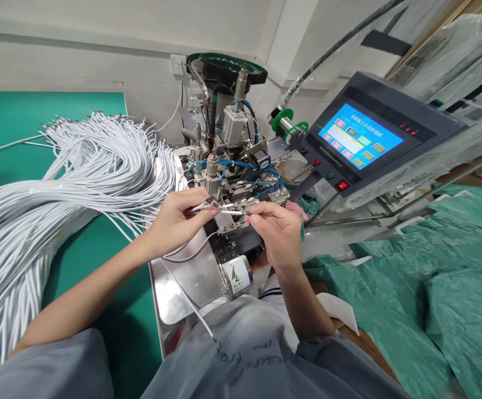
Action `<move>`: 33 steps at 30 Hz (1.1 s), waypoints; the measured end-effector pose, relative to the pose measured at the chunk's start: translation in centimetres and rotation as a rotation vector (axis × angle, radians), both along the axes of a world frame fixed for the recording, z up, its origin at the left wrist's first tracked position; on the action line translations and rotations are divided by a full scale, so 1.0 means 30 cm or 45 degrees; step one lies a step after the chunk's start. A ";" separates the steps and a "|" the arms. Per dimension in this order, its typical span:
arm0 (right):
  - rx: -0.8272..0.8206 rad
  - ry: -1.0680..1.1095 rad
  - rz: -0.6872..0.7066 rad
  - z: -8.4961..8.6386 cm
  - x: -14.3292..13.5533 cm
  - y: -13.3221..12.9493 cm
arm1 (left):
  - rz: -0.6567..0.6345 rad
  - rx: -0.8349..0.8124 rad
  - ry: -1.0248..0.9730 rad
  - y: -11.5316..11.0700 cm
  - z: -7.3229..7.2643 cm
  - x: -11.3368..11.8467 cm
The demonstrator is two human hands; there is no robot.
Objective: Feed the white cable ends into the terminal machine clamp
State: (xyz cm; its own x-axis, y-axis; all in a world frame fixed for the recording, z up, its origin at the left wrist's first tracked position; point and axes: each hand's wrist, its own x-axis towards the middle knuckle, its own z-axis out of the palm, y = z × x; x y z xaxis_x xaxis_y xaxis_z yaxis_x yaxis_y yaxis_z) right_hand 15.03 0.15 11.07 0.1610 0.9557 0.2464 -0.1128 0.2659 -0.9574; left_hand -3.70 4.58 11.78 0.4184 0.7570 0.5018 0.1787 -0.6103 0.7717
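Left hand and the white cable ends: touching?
Touching. Head view: the left hand pinches the white cable ends between thumb and fingers; they stick out beyond the grip.

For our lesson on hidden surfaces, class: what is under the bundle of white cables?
The green table shows beside the bundle, which lies on it. Directly beneath, the surface is covered; anything else there cannot be seen.

The person's bare left forearm point(86, 291) crosses the right edge of the bench point(135, 296), the left hand point(184, 217) pinching beyond it. Farther out, the right hand point(279, 228) has a thumb-to-forefinger grip, fingertips toward the left; the right forearm point(305, 305) slants below.
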 end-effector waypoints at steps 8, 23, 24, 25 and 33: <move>0.074 -0.124 -0.021 0.000 0.001 0.005 | -0.001 0.007 -0.007 0.003 0.000 -0.006; -0.043 -0.109 -0.103 0.019 -0.009 0.006 | 0.066 0.042 0.029 -0.007 0.004 0.002; -0.052 -0.099 -0.101 0.016 -0.008 0.007 | 0.069 0.047 0.024 -0.007 0.003 0.002; -0.060 -0.091 -0.098 0.014 -0.008 0.009 | 0.070 0.047 0.019 -0.007 0.002 0.003; -0.086 -0.066 -0.088 0.005 -0.009 0.017 | 0.065 0.046 0.000 -0.011 0.006 0.005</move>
